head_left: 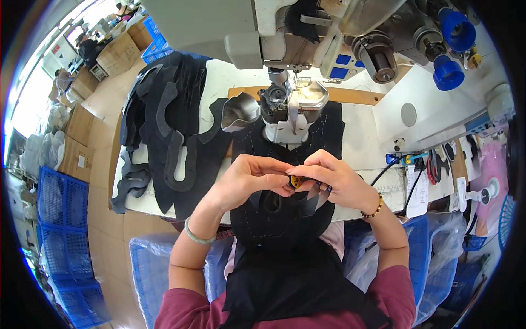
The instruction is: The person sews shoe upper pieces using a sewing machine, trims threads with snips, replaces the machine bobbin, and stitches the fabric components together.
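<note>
Close handwork, near side of machine (286,133).
Far L: dark pieces (172,118) piled, prob. for easy reach. L hand (249,178) pinches yellow-black item (296,181), thumb vs. index, above black cloth (280,223). R hand (341,185), fingers bunched, pinches item's R side, prob. for fine control; R thumb's exact hold: can't tell. Far R: red-handled tool (431,171), apparently parked off cloth.
</note>
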{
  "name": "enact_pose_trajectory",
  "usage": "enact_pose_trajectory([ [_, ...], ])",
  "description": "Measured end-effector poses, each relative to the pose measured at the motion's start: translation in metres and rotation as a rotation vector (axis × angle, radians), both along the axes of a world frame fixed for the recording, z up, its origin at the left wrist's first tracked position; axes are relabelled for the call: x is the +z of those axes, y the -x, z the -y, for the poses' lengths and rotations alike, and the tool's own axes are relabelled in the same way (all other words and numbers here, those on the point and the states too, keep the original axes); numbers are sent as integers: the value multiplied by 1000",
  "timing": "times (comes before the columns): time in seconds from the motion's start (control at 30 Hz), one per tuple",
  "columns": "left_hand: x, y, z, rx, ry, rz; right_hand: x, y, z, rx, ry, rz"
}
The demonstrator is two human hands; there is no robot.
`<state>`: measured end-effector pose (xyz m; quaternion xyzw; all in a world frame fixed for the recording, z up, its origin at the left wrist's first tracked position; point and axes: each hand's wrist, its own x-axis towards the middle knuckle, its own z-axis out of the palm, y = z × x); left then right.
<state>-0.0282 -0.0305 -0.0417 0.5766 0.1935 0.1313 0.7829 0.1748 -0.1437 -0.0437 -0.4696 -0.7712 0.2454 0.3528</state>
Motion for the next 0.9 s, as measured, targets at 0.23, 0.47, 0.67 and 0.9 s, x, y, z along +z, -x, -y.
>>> enact_pose_trajectory([
  [0.23, 2, -4, -7, -88, 97, -102, -5, -2, -11, 66, 155, -150],
  [0.47, -8, -3, 0, 63, 159, -32, -3, 3, -10, -44, 137, -189],
  [0.67, -12, -5, 10, 280, 214, 63, -23, 25, 9, -356, 166, -642],
  [0.9, -12, -12, 29, 448, -150, 168, -16, 46, 10, -509, -122, -314],
])
